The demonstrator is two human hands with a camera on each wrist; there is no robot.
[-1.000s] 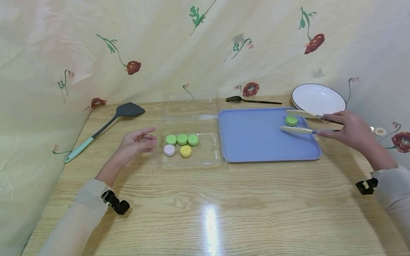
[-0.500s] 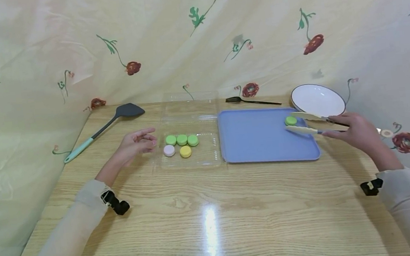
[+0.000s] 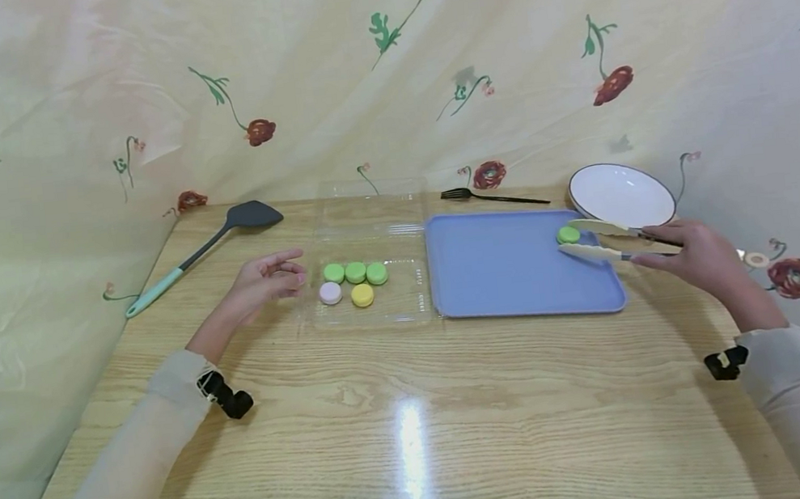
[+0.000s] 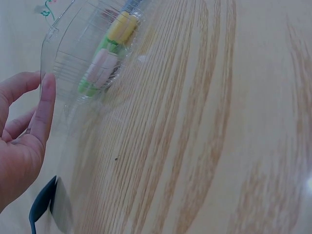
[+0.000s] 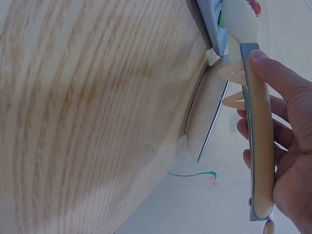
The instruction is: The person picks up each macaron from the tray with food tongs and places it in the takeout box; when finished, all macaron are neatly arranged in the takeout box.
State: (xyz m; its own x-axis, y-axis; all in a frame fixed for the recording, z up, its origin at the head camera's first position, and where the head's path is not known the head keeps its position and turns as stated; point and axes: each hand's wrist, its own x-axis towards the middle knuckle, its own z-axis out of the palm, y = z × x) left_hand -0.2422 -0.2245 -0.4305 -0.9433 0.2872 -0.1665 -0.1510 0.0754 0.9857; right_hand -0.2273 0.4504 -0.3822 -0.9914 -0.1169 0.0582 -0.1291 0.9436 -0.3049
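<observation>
My right hand (image 3: 697,255) grips a pair of tongs (image 5: 261,146) by the handles. The pale tips of the tongs stand spread at the right end of a blue tray (image 3: 512,270), one on the far side and one on the near side of a green macaron (image 3: 568,235). At the left wall of a clear plastic box (image 3: 378,317), my left hand (image 3: 264,280) has loosely bent fingers, and a fingertip (image 4: 48,80) seems to touch the plastic. Inside the box lie three green macarons (image 3: 355,272), a lilac one (image 3: 330,292) and a yellow one (image 3: 362,295).
The box's lid (image 3: 369,204) is raised at the back. Behind the tray lies a black fork (image 3: 497,195). A white bowl (image 3: 621,194) stands at the tray's back right corner. A spatula (image 3: 205,245) lies at the left, and patterned cloth (image 3: 323,70) hangs behind the table.
My right hand has drawn the tongs slightly to the right, while the green macaron stays at the tray's right end. The left hand has not moved.
</observation>
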